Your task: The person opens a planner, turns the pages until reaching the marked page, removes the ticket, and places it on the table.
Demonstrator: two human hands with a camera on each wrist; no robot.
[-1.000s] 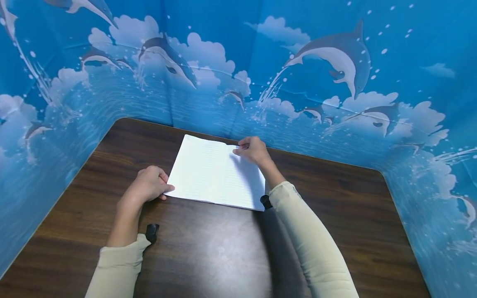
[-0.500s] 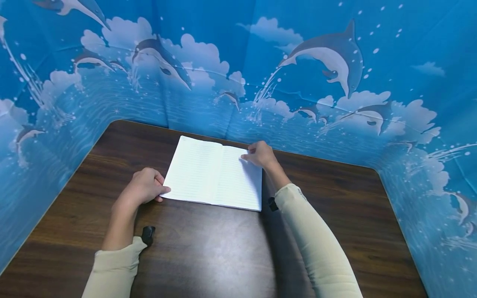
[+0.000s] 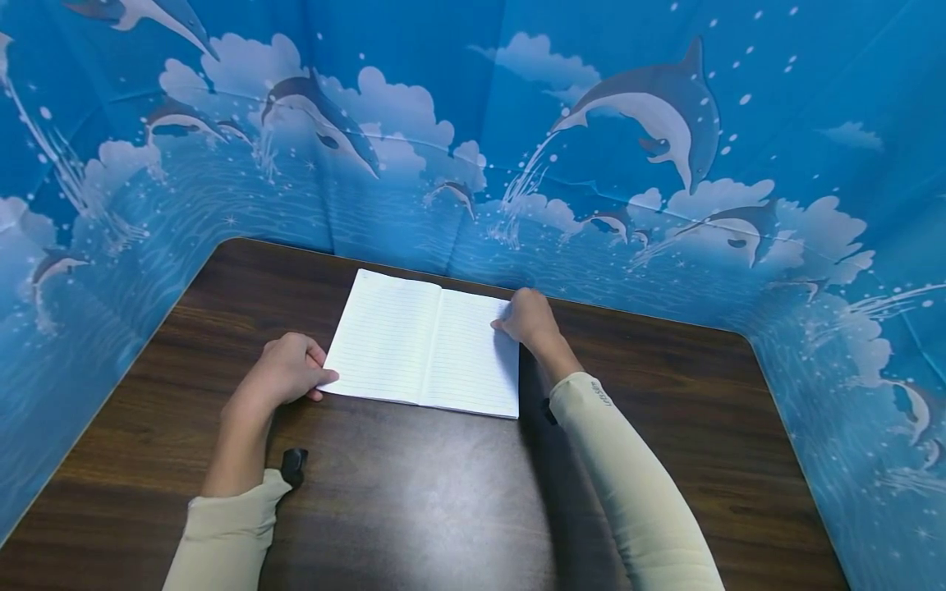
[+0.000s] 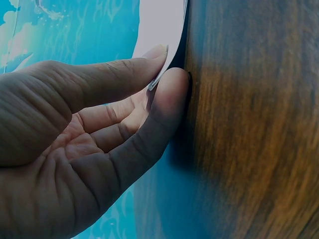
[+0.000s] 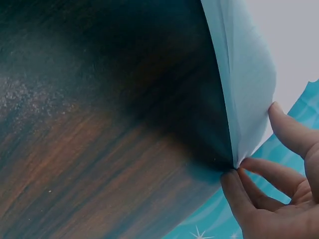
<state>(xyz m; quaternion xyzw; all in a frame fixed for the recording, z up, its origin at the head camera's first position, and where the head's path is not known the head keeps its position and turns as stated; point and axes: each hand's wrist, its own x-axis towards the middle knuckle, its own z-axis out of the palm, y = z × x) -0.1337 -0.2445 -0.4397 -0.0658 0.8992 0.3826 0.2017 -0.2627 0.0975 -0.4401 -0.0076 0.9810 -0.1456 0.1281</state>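
Observation:
An open notebook (image 3: 384,336) with ruled white pages lies near the table's far edge. My left hand (image 3: 288,369) pinches its near left corner; in the left wrist view the thumb (image 4: 124,74) is on top and the index finger (image 4: 167,99) underneath, with the corner bent slightly up. At the far right corner is my right hand (image 3: 530,318), thumb toward the page. The right wrist view shows the right thumb (image 5: 289,127) against a bulging page (image 5: 251,84), and the other fingertips (image 5: 237,191) at the corner of the page edges.
The dark wood-grain table (image 3: 443,492) has a thin light rim. Behind and beside it hangs a blue curtain (image 3: 458,107) printed with dolphins. Dark wrist devices (image 3: 294,466) show at the pale sleeves (image 3: 229,525).
My right hand has slid rightward across the top of the right page to its outer far corner. The left hand keeps its pinch on the near left corner. The view has shifted slightly.

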